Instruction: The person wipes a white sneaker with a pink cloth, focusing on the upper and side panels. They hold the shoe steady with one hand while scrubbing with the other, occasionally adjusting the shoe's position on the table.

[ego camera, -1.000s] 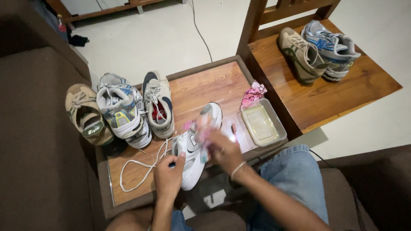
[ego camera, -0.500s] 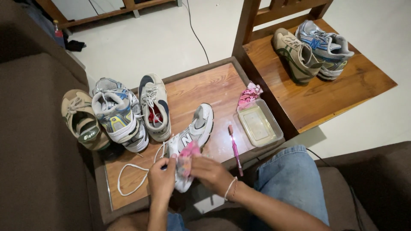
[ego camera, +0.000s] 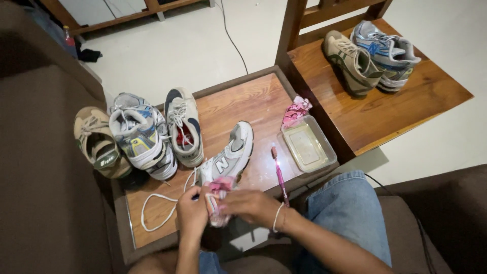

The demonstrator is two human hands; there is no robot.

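hands at the near edge of the worktop (ego camera: 253, 101), close together over the heel of a white sneaker (ego camera: 229, 157). left hand (ego camera: 192, 210) curled round the heel, fingers closed on it, thumb up by the pink cloth (ego camera: 218, 190). right hand (ego camera: 248, 205) beside it, fingers bent and pinching that cloth against the heel; thin band at the wrist. sneaker lying toe away, angled to the far right, heel at the near edge under both hands. loose white lace (ego camera: 160, 208) looping left of the sneaker across the wood, one end running up toward the left hand. pink toothbrush (ego camera: 278, 175) flat on the worktop just right of the sneaker, bristles at the far end, handle reaching the near edge by the right wrist. clear tray (ego camera: 308, 146) right of the brush, at the worktop's right edge, with a pink wrapper (ego camera: 296, 111) touching its far corner. three more shoes at the left of the worktop: tan shoe (ego camera: 96, 144) leftmost, grey and blue shoe (ego camera: 139, 137) in the middle, cream shoe (ego camera: 183, 127) nearest the white sneaker. wooden chair (ego camera: 406, 101) to the far right, well apart, carrying a pair of shoes (ego camera: 370, 56) side by side. brown sofa (ego camera: 45, 177) along the left, pale floor (ego camera: 167, 50) beyond. denim-clad knee (ego camera: 350, 213) at the near right.
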